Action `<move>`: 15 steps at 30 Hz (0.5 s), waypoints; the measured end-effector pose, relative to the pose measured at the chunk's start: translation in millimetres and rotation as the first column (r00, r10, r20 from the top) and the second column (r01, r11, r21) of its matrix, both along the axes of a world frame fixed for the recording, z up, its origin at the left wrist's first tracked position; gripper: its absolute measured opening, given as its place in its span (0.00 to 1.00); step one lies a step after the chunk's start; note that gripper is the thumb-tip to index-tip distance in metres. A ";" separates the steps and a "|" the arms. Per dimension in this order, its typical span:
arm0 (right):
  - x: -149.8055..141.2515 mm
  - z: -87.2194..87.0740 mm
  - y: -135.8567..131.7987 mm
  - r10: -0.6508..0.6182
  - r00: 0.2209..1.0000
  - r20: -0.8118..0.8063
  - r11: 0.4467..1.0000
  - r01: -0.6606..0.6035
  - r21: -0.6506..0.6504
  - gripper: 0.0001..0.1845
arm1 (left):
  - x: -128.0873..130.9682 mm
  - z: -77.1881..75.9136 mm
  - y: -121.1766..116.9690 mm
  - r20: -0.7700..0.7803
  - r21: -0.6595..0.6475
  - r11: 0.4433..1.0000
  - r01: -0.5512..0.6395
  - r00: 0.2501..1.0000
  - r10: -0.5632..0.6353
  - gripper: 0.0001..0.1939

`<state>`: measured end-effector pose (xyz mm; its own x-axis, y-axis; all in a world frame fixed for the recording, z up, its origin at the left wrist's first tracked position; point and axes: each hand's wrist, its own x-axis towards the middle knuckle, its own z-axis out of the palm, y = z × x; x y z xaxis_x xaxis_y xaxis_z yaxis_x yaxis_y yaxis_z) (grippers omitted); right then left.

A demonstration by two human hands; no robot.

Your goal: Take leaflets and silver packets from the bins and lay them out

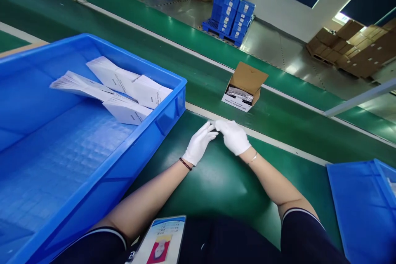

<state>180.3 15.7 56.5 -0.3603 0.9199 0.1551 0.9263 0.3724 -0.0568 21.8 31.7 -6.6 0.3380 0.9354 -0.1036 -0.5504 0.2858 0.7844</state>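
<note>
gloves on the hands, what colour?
White, on both the left hand and the right hand, fingertips touching over the green work surface. Head view.

A green desk (216, 181) runs across the view, edged by a pale strip. On its near part sits a big blue bin (93, 165) at the left, with white paper packets inside, and a second blue bin (361, 206) at the right edge. Farther out, on the green belt (287, 119) beyond the strip, stands a small open cardboard box (244, 86), its flap raised, well apart from both bins.
</note>
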 end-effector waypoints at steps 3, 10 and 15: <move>36.5 27.3 33.4 -0.192 0.981 -0.021 0.956 0.192 0.220 0.30 | -1.0 -1.7 -3.8 -0.053 0.026 0.999 0.046 0.998 -0.044 0.38; 86.4 16.4 144.6 -0.574 0.818 0.021 0.815 0.570 0.101 0.27 | -4.9 3.4 -3.3 -0.356 0.154 0.968 0.197 0.925 -0.131 0.33; 87.3 -8.4 160.8 -0.645 0.763 0.036 0.761 0.646 -0.056 0.30 | -3.8 10.0 -7.3 -0.476 0.200 0.937 0.287 0.864 -0.163 0.30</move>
